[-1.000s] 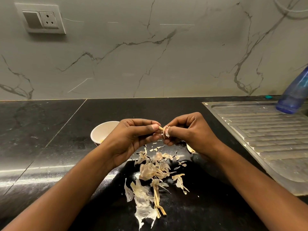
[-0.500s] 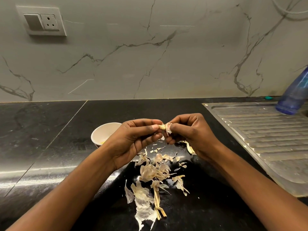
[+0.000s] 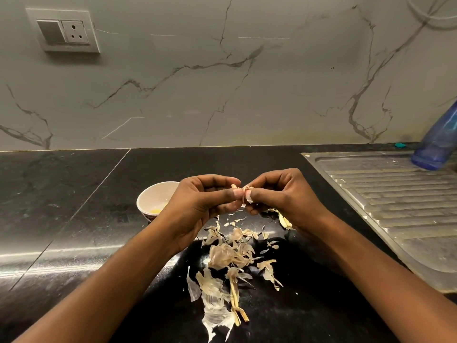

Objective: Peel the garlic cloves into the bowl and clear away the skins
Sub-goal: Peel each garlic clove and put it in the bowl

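Note:
My left hand (image 3: 206, 205) and my right hand (image 3: 282, 196) meet above the black counter, and both pinch one small garlic clove (image 3: 243, 194) between thumbs and fingertips. A strip of its papery skin curls up between the two thumbs. The clove itself is mostly hidden by the fingers. A small white bowl (image 3: 154, 198) stands just left of my left hand, partly covered by it, with something pale yellow at its bottom. A pile of loose garlic skins (image 3: 230, 258) lies on the counter below the hands.
A steel sink drainboard (image 3: 395, 206) fills the right side, with a blue plastic bottle (image 3: 437, 144) at its far end. A marble wall with a socket plate (image 3: 64, 30) rises behind the black counter (image 3: 61, 194).
The two hands have stayed together on the clove. The skin strip between the thumbs has lifted a little. The view has shifted slightly downward.

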The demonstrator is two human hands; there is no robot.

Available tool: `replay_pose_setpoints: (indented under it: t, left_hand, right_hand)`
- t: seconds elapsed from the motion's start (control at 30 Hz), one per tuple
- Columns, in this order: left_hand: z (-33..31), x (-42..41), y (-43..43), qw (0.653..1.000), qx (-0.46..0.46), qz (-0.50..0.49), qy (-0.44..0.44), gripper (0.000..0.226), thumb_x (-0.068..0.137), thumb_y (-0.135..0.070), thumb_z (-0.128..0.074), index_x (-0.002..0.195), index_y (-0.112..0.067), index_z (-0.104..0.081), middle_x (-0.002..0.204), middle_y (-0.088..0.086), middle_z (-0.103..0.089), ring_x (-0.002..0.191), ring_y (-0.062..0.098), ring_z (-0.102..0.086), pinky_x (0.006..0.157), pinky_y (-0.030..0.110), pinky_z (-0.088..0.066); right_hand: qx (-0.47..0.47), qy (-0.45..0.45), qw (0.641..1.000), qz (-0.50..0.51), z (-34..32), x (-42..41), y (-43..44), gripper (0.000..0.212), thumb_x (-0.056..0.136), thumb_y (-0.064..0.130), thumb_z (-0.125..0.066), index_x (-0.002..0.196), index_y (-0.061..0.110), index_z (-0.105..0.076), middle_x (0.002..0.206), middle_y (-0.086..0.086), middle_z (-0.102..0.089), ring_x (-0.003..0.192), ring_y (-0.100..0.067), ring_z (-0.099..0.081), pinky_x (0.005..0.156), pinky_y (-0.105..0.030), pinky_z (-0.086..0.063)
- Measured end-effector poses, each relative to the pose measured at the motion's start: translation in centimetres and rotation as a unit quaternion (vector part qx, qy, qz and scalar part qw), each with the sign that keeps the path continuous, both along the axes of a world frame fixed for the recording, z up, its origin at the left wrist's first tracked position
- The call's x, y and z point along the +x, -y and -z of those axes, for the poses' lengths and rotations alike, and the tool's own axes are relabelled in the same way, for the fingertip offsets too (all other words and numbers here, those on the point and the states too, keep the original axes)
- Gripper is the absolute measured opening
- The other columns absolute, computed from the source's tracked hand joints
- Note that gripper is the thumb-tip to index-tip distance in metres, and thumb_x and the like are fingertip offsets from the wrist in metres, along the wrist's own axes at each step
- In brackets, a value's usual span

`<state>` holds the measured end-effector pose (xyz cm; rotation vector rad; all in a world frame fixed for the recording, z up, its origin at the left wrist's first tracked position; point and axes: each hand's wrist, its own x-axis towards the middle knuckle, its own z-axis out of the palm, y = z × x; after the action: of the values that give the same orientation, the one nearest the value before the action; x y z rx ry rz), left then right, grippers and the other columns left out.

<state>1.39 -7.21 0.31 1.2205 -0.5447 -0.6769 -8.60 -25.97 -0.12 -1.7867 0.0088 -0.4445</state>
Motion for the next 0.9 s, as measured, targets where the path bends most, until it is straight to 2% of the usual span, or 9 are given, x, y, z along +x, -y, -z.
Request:
replay_pose_setpoints:
  t: [0.07,0.27,0.43,0.53,0.63,0.8,0.9]
  left_hand:
    - [0.08,0.18,-0.02,1.000,0.002,-0.006,0.020,0.033,0.073,-0.004,-0.079,0.107,0.000,-0.077,0.107,0.023,-0.078,0.094,0.030,-0.077,0.077,0.029,-0.065]
    - [0.22,0.07,-0.07,0.996,0.025,-0.017,0.080,0.018,0.084,0.005,-0.075,0.099,-0.003,-0.080,0.100,0.021,-0.078,0.081,0.023,-0.075,0.074,0.028,-0.063]
    - [0.23,0.16,-0.10,0.993,0.033,-0.026,0.112,0.014,0.084,0.002,-0.077,0.094,-0.006,-0.082,0.096,0.020,-0.079,0.079,0.024,-0.074,0.076,0.030,-0.064]
    - [0.28,0.09,-0.16,0.994,0.026,-0.007,0.103,0.026,0.077,-0.010,-0.080,0.101,-0.002,-0.079,0.101,0.022,-0.078,0.087,0.029,-0.076,0.077,0.030,-0.065]
    - [0.41,0.16,-0.09,0.995,0.022,-0.008,0.099,0.030,0.078,-0.009,-0.079,0.106,0.001,-0.076,0.101,0.024,-0.078,0.091,0.034,-0.078,0.078,0.032,-0.066]
    - [0.70,0.50,0.00,0.994,0.021,-0.028,0.101,0.014,0.089,0.001,-0.074,0.102,0.003,-0.076,0.090,0.025,-0.076,0.073,0.027,-0.072,0.073,0.030,-0.064]
    - [0.68,0.52,0.06,0.995,0.019,-0.027,0.094,0.013,0.090,0.003,-0.072,0.102,0.003,-0.078,0.086,0.023,-0.075,0.070,0.025,-0.070,0.071,0.028,-0.063]
  right_hand:
    - [-0.002,-0.001,1.000,0.004,-0.01,0.03,0.04,0.007,0.093,0.000,-0.074,0.096,0.003,-0.080,0.086,-0.016,-0.079,0.074,-0.028,-0.076,0.067,-0.032,-0.065]
    - [-0.007,0.003,1.000,0.024,0.09,0.14,0.07,0.008,0.095,0.000,-0.072,0.095,0.001,-0.079,0.085,-0.017,-0.079,0.073,-0.031,-0.077,0.067,-0.036,-0.065]
    - [0.002,0.015,0.999,0.039,-0.01,0.09,0.20,0.009,0.095,-0.002,-0.070,0.093,0.000,-0.078,0.084,-0.020,-0.078,0.071,-0.030,-0.075,0.064,-0.032,-0.062]
    - [0.002,0.015,0.999,0.037,-0.07,0.06,0.15,0.008,0.095,-0.002,-0.071,0.093,0.000,-0.079,0.085,-0.019,-0.078,0.072,-0.031,-0.076,0.064,-0.033,-0.063]
    - [-0.004,0.014,0.999,0.036,-0.16,-0.02,0.13,0.009,0.096,-0.001,-0.071,0.093,0.002,-0.079,0.085,-0.018,-0.079,0.073,-0.030,-0.076,0.064,-0.034,-0.064]
    - [0.007,0.025,0.999,0.044,-0.19,-0.02,0.18,0.010,0.096,-0.002,-0.069,0.093,0.001,-0.078,0.083,-0.020,-0.077,0.070,-0.028,-0.075,0.065,-0.032,-0.063]
    - [0.016,0.028,0.998,0.046,-0.22,-0.08,0.18,0.011,0.097,-0.002,-0.068,0.093,0.000,-0.078,0.084,-0.021,-0.077,0.069,-0.026,-0.075,0.064,-0.030,-0.062]
